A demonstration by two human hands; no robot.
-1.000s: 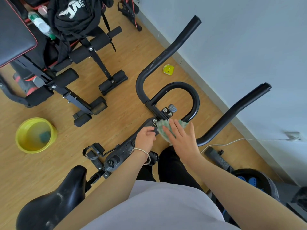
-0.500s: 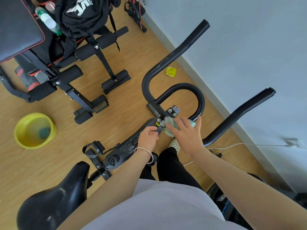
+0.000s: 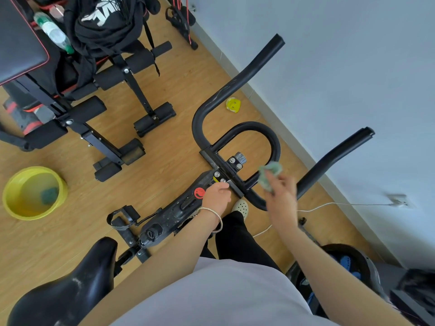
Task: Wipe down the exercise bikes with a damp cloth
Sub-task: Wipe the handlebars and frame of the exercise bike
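A black exercise bike stands below me, its handlebars (image 3: 235, 90) curving away toward the wall and its saddle (image 3: 70, 290) at the lower left. My left hand (image 3: 216, 196) grips the bike's frame just below the bolted handlebar clamp (image 3: 226, 170). My right hand (image 3: 280, 196) holds a crumpled green cloth (image 3: 269, 172) against the right bend of the inner handlebar loop. The hand is motion-blurred.
A yellow basin (image 3: 34, 192) with water and a sponge sits on the wood floor at left. A black weight bench (image 3: 94, 109) with a bag and a bottle stands behind it. The wall (image 3: 341, 67) runs close along the right; a white cable (image 3: 329, 204) trails across the floor.
My right hand has slid the cloth from the handlebar clamp rightward onto the inner loop's right bend. The left hand has kept its grip on the frame.
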